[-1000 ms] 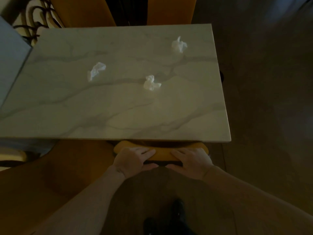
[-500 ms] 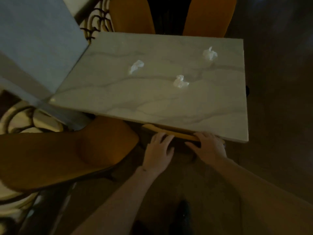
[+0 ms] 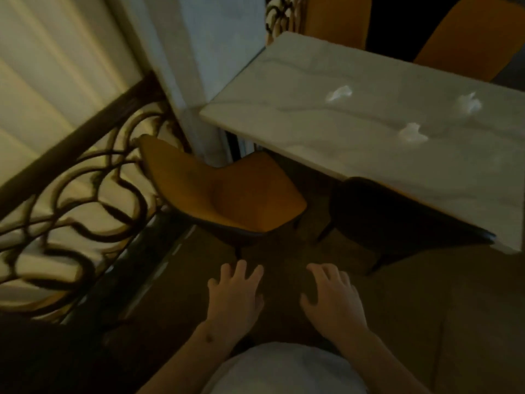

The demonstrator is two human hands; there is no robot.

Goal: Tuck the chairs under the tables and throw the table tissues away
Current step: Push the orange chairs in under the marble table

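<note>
A marble table (image 3: 326,89) fills the upper right, with three crumpled white tissues on it: one (image 3: 338,93), one (image 3: 412,134) and one (image 3: 468,103). An orange chair (image 3: 227,194) stands out from the table's near left corner, its seat mostly uncovered. To its right a dark chair back (image 3: 397,214) sits tucked under the table's near edge. My left hand (image 3: 234,294) and my right hand (image 3: 333,300) hover above the floor in front of both chairs, fingers spread, holding nothing.
A dark metal railing (image 3: 71,200) with curled scrollwork runs along the left. A pale pillar (image 3: 204,66) stands at the table's left corner. Two more orange chairs (image 3: 468,35) show beyond the table's far edge. Brown floor (image 3: 454,308) lies to the right.
My hands have let go of the chair back now tucked under the table and pulled back. The view has swung left, bringing the untucked orange chair and the railing into sight.
</note>
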